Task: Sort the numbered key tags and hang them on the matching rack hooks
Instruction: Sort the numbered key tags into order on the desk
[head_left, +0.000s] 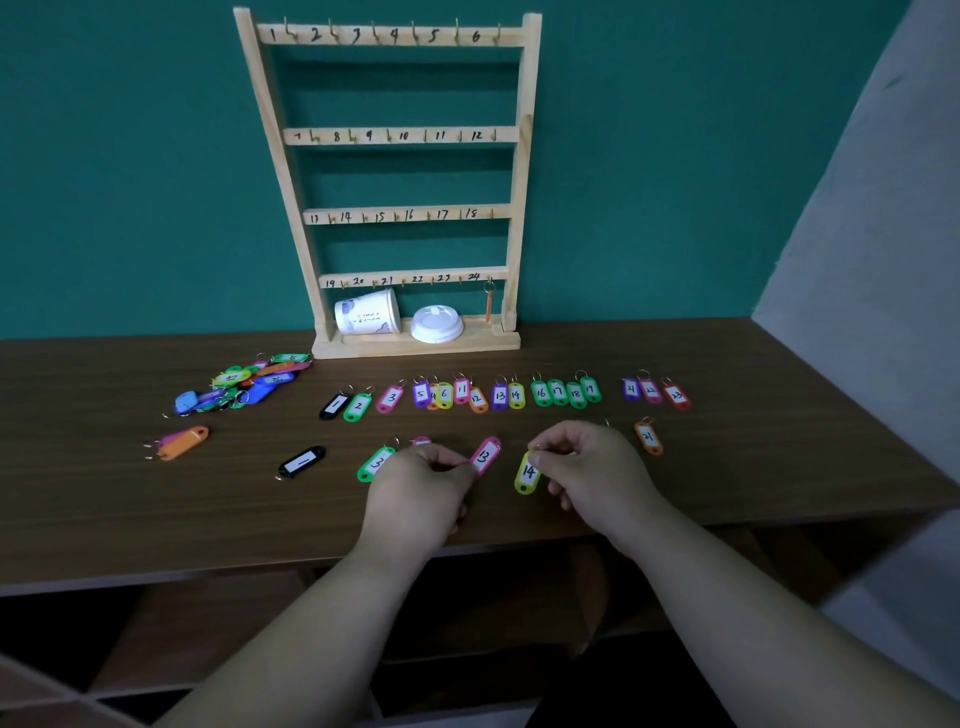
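Observation:
A wooden rack with hooks numbered 1 to 24 stands against the wall; one orange tag hangs on hook 24. A row of numbered tags lies on the table in front of it. My left hand pinches a pink tag marked 13. My right hand pinches the ring end of a yellow tag marked 14. A green tag 3 lies partly under my left hand, and an orange tag 21 lies to the right.
A pile of unsorted tags lies at the left, with two orange and pink tags and a black tag 1 nearer me. A tipped paper cup and a white lid rest on the rack's base. The brown table ends near my wrists.

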